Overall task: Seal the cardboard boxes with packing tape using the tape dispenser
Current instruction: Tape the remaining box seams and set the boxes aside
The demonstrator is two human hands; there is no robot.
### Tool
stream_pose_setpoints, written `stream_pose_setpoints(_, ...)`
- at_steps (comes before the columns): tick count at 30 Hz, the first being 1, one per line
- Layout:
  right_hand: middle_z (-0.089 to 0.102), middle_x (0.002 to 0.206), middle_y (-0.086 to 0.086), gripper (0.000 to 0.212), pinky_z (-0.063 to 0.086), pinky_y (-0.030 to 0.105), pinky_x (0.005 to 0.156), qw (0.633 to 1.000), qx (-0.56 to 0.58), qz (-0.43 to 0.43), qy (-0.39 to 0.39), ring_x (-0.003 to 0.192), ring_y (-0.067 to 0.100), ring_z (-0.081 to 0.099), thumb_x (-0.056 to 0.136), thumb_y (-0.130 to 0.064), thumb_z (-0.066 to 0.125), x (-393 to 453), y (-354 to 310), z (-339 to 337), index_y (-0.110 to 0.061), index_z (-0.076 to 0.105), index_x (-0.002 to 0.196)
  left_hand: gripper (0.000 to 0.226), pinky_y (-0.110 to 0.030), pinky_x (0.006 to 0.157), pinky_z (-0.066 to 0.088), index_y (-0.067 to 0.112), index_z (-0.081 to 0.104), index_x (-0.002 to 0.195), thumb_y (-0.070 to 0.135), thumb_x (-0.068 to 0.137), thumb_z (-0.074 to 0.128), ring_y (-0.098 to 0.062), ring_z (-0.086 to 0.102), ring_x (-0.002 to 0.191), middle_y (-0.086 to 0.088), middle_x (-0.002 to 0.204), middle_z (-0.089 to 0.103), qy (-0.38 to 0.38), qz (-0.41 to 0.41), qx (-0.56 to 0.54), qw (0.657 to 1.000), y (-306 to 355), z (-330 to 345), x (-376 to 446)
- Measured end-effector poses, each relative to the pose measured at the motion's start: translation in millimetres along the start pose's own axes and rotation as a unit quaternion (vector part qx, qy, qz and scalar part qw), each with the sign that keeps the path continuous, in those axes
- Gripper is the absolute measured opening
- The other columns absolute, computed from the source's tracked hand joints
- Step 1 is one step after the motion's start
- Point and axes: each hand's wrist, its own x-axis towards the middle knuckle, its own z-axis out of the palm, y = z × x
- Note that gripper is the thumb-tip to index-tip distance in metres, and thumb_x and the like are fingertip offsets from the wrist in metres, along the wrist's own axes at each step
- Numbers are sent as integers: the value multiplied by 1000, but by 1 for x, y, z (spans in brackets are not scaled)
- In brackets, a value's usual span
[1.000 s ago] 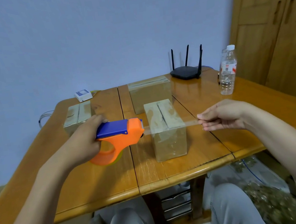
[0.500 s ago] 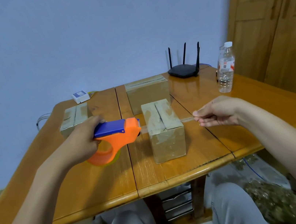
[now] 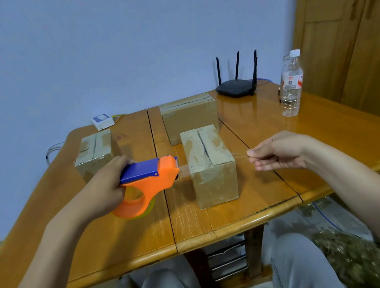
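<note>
You are gripping the orange tape dispenser (image 3: 149, 186) in your left hand (image 3: 107, 188) and pinching the clear tape (image 3: 240, 155) end in your right hand (image 3: 281, 152), stretching it across the near cardboard box (image 3: 209, 165) standing mid-counter (image 3: 124, 240).

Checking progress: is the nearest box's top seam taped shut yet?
Not yet: the nearest box shows a dark open seam; the tape stretches across it.

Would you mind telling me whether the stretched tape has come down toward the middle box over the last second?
Yes. The tape strip has dropped from above the middle box onto its near top edge, stretched between the dispenser and the right hand.
</note>
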Motion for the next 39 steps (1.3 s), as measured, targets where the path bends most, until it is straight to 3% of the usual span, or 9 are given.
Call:
stream_pose_setpoints(13,78,90,14,26,64,33,65,986,-157,-37,39,74,23,74,85,-18,79,-11,-4,4,-5,70,105,45,-17,69,39,21,55,110,-12,80,54,-5,54,89,5,101,58,8,8,10,1000,0,-2,3)
stream_pose_setpoints(16,75,93,16,29,63,38,71,960,-247,-53,117,75,24,73,87,-26,78,-9,-3,8,-11,62,107,47,-19,68,38,23,55,108,-14,79,52,-6,54,88,5,100,58,5,7,19,1000,0,-3,3)
stream_pose_setpoints(18,74,100,11,24,59,37,79,926,-301,-114,195,88,25,72,91,-34,73,-9,-2,11,-16,66,105,48,-19,68,38,23,54,108,-14,79,51,-7,54,87,4,100,58,3,4,24,1000,-1,-4,3)
stream_pose_setpoints(20,73,103,5,14,47,28,79,883,-333,-213,252,100,24,66,95,-35,68,-13,-5,17,-23,72,98,48,-19,67,38,23,54,109,-15,79,49,-7,54,88,3,101,58,5,2,20,1000,-2,-4,3)
stream_pose_setpoints(22,72,93,-3,12,41,19,70,856,-331,-291,270,94,14,63,97,-30,65,-21,-9,28,-24,75,96,47,-20,68,38,22,54,109,-15,80,50,-8,54,88,3,101,58,9,3,19,1000,-2,-4,4)
stream_pose_setpoints(25,72,87,-9,15,45,13,72,848,-307,-334,274,87,7,63,98,-25,64,-32,-12,44,-20,78,98,46,-20,69,39,22,55,111,-13,81,52,-9,54,89,2,102,59,11,5,23,1000,-2,-4,6)
stream_pose_setpoints(29,73,104,-6,18,39,9,80,847,-308,-345,262,98,5,60,98,-23,64,-42,-8,58,-16,78,106,47,-23,71,42,22,55,110,-14,81,52,-11,55,89,2,102,60,11,6,21,1000,-5,-5,6)
stream_pose_setpoints(35,74,115,0,23,43,23,99,847,-320,-341,252,117,19,62,102,-20,57,-48,7,74,-15,76,114,46,-31,74,46,22,57,110,-13,81,50,-17,57,90,1,100,61,13,7,12,1000,-6,-8,6)
stream_pose_setpoints(39,73,119,1,24,44,20,98,834,-339,-364,237,113,16,65,101,-17,57,-40,12,81,-15,74,119,45,-28,73,45,21,56,110,-13,82,51,-15,56,89,1,100,60,12,6,15,1000,-2,-7,7)
